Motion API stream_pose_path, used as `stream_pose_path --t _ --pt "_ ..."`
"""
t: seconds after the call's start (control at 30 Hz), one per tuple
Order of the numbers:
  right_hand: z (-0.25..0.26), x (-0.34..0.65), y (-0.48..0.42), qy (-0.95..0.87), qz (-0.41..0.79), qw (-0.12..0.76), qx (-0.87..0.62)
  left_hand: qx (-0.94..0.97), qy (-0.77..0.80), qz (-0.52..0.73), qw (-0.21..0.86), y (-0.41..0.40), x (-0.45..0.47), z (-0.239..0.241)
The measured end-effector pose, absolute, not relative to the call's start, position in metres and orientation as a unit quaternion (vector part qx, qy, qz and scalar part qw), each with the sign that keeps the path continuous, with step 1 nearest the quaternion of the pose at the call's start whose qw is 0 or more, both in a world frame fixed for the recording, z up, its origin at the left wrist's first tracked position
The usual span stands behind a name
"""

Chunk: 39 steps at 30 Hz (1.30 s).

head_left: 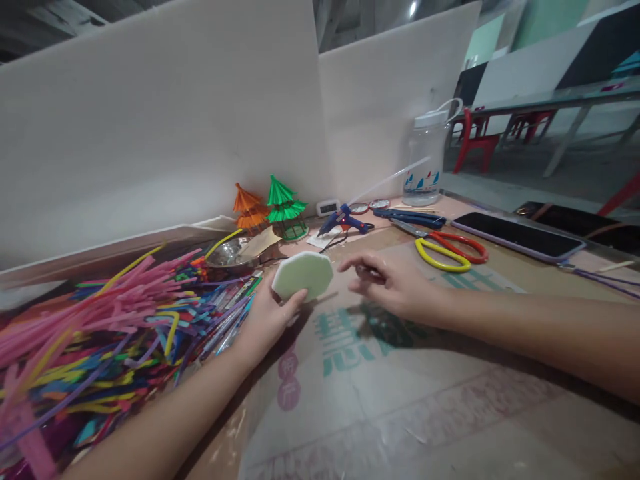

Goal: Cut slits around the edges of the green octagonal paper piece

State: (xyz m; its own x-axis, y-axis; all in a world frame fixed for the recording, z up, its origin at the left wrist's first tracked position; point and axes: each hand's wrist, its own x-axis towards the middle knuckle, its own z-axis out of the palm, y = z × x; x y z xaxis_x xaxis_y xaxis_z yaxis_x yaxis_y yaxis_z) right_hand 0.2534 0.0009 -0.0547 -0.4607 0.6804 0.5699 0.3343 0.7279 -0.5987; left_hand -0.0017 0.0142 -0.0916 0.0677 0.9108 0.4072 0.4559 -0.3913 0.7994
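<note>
My left hand (274,308) grips a pale green octagonal piece with a white edge (306,275), thumb on its near face and the other fingers hidden behind it. Just right of the piece, my right hand (383,283) hovers over the table with its fingers bent and apart, and I see nothing in it. Beyond the hands, a blue hot glue gun (344,219) with a long clear glue stick rests on the table. Next to it stand a green pagoda-like model (286,208) and an orange one (249,208).
Colourful pipe cleaners (115,327) heap up on the left beside a metal bowl (233,252). To the right lie scissors (443,250), blue-handled pliers (410,217) and a phone (517,235). A water bottle (425,160) stands at the back, before a white partition (370,113).
</note>
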Motion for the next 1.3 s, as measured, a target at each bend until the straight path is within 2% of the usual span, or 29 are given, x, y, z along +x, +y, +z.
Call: stream_pose_path --t 0.07,0.17,0.5,0.77,1.3 --pt "-0.062 0.252 0.016 -0.793 0.241 0.419 -0.371 0.703 0.493 0.453 0.241 0.012 -0.002 -0.094" --pt "-0.069 0.249 0.021 -0.784 0.279 0.397 -0.388 0.728 0.493 0.419 0.228 0.009 -0.004 -0.099" --pt "-0.073 0.252 0.011 -0.860 0.129 0.365 -0.333 0.755 0.490 0.391 0.194 0.006 -0.012 -0.105" --pt "-0.069 0.253 0.015 -0.865 0.019 0.398 -0.304 0.746 0.493 0.412 0.176 0.003 -0.010 -0.108" --pt "-0.065 0.249 0.006 -0.875 -0.002 0.384 -0.294 0.785 0.476 0.374 0.133 -0.009 -0.002 -0.099"
